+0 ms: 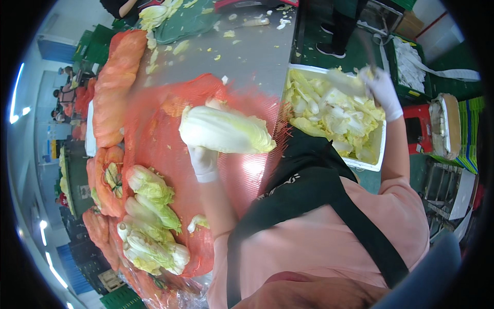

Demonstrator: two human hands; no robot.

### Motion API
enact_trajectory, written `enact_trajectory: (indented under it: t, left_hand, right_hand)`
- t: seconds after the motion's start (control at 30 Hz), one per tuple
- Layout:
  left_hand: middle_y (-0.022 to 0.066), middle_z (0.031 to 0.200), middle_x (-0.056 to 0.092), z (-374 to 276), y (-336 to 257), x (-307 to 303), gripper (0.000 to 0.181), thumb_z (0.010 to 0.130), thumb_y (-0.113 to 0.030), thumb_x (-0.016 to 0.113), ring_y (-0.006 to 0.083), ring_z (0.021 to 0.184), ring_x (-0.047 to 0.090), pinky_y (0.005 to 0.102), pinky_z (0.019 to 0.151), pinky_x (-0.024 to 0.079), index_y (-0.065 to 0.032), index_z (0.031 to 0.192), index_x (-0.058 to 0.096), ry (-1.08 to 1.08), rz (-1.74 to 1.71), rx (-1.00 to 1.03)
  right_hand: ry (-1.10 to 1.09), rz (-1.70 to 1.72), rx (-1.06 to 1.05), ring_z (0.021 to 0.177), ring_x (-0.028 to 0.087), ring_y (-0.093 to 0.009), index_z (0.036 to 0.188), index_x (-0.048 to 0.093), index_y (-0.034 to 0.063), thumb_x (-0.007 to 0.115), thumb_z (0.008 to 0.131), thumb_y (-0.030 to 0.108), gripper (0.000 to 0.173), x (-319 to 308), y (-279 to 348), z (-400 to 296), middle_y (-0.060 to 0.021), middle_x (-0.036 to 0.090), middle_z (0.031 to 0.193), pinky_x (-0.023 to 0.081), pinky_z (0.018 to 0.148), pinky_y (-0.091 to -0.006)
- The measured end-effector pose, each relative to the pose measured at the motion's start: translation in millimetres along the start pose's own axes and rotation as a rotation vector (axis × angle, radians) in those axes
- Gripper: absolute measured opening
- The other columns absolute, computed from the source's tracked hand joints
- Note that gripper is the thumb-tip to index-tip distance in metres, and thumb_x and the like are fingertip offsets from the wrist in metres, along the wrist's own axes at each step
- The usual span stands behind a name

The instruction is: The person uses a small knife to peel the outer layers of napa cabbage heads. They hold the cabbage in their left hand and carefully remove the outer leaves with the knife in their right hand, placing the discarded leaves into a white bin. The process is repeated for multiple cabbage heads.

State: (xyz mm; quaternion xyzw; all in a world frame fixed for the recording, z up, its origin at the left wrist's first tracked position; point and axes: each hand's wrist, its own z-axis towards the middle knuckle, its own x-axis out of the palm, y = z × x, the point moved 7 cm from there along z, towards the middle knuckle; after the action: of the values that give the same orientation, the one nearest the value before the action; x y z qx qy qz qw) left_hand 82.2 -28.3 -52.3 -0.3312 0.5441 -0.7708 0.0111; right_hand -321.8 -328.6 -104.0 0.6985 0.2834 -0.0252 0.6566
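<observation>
A Napa cabbage [227, 129] with a white, trimmed base rests in my gloved left hand [203, 160], held above the red mesh sack on the table. My right hand [380, 90], also in a white glove, is over the far right part of a white foam box [380, 150]. It grips a slim, motion-blurred tool that looks like a knife [366, 46]. A blurred cabbage leaf [347, 82] shows just beside that hand; whether it is held or falling is unclear. Loose yellow-green leaves [339, 110] fill much of the box.
Several cabbages [154, 228] lie on the red mesh sack [154, 143]. Full orange mesh sacks [119, 89] line the table's left side. Leaf scraps dot the metal tabletop [254, 54]. Another person's legs [341, 31] stand beyond the box, near a green crate [411, 65].
</observation>
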Motion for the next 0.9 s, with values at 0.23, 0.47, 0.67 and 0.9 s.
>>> enact_trajectory:
  t: [0.23, 0.47, 0.67, 0.9]
  left_hand:
    - [0.0152, 0.129, 0.060, -1.2, -12.5, 25.2, 0.096, 0.067, -0.038, 0.089, 0.0252, 0.117, 0.061, 0.0402, 0.101, 0.049, 0.0056, 0.139, 0.044, 0.094, 0.219, -0.109]
    - [0.0165, 0.129, 0.059, -18.5, -9.3, 64.0, 0.094, 0.062, -0.026, 0.090, 0.0267, 0.119, 0.059, 0.0406, 0.102, 0.048, 0.0059, 0.138, 0.045, 0.164, 0.333, -0.272]
    - [0.0175, 0.129, 0.059, -27.1, -11.1, 64.5, 0.100, 0.058, -0.028, 0.092, 0.0270, 0.119, 0.059, 0.0405, 0.102, 0.048, 0.0066, 0.139, 0.044, 0.163, 0.322, -0.300]
    - [0.0165, 0.137, 0.054, -31.4, -11.3, 20.1, 0.087, 0.083, -0.056, 0.068, 0.0289, 0.124, 0.054, 0.0441, 0.108, 0.043, -0.0045, 0.147, 0.039, 0.039, 0.204, -0.110]
  right_hand:
    - [0.143, -0.551, -0.618, 0.080, 0.067, -0.033, 0.106, 0.064, 0.0120, 0.064, 0.081, 0.014, 0.026, 116.5, 100.2, -70.3, -0.0102, 0.067, 0.092, 0.054, 0.067, -0.0408]
    - [0.269, -0.576, -1.184, 0.066, 0.065, -0.022, 0.098, 0.057, 0.0105, 0.065, 0.077, 0.014, 0.023, 174.8, 221.7, -134.4, -0.0074, 0.055, 0.077, 0.050, 0.052, -0.0348]
    - [0.235, -0.649, -1.128, 0.064, 0.066, -0.024, 0.096, 0.056, 0.0094, 0.061, 0.080, 0.012, 0.017, 177.3, 209.2, -131.1, -0.0084, 0.058, 0.079, 0.050, 0.050, -0.0350]
    - [0.144, -0.537, -0.532, 0.067, 0.067, -0.027, 0.104, 0.066, 0.0047, 0.061, 0.089, 0.016, 0.020, 130.6, 114.8, -37.8, -0.0145, 0.066, 0.073, 0.053, 0.060, -0.0373]
